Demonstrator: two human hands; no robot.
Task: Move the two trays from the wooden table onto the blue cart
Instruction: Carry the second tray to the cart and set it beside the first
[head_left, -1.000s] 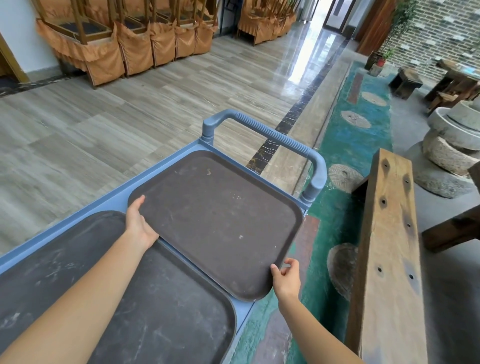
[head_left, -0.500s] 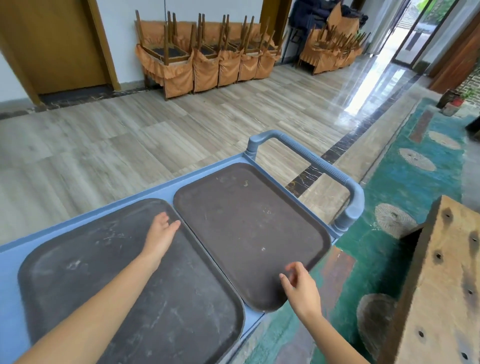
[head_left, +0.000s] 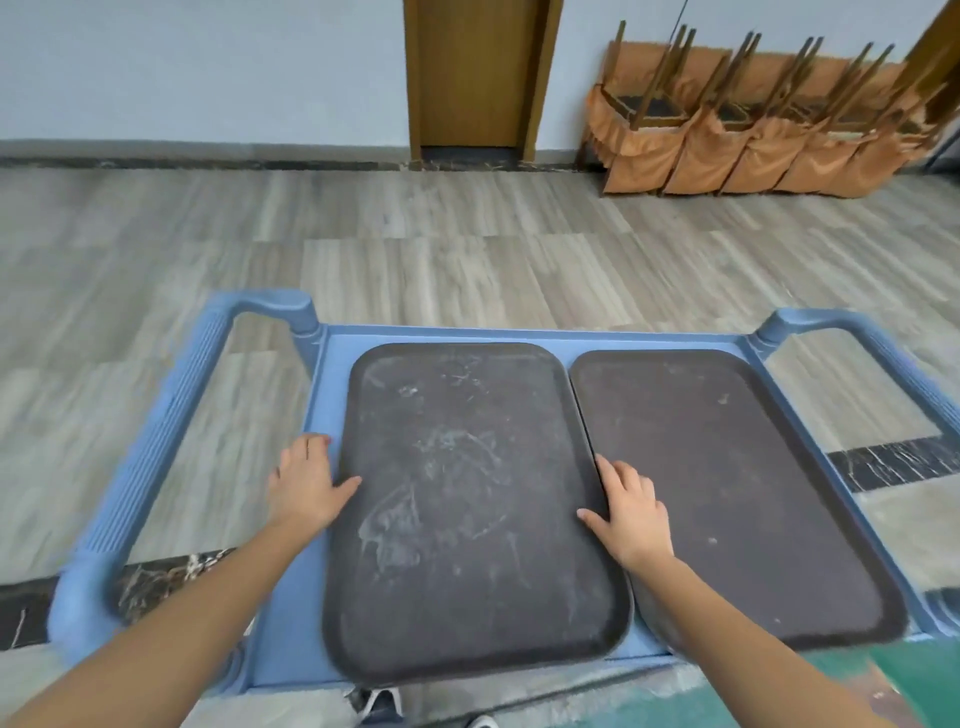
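Note:
Two dark brown trays lie flat side by side on the blue cart (head_left: 332, 358). The left tray (head_left: 467, 499) is scuffed with pale scratches; the right tray (head_left: 727, 493) touches it along one long edge. My left hand (head_left: 304, 486) clasps the left tray's left rim, thumb on its surface. At the seam between the trays, my right hand (head_left: 628, 512) clasps the same tray's right rim, thumb on top and fingers over the seam. The wooden table is out of view.
The cart has a blue handle at each end, the left handle (head_left: 156, 441) and the right handle (head_left: 904, 364). Wood-look floor stretches beyond it to a wall with a brown door (head_left: 475, 73). Stacked orange-covered chairs (head_left: 753, 130) stand at the back right. Shoes (head_left: 379, 701) show below the cart.
My view swung left to face the cart square on. Both hands left the right tray and moved to the two side rims of the left tray.

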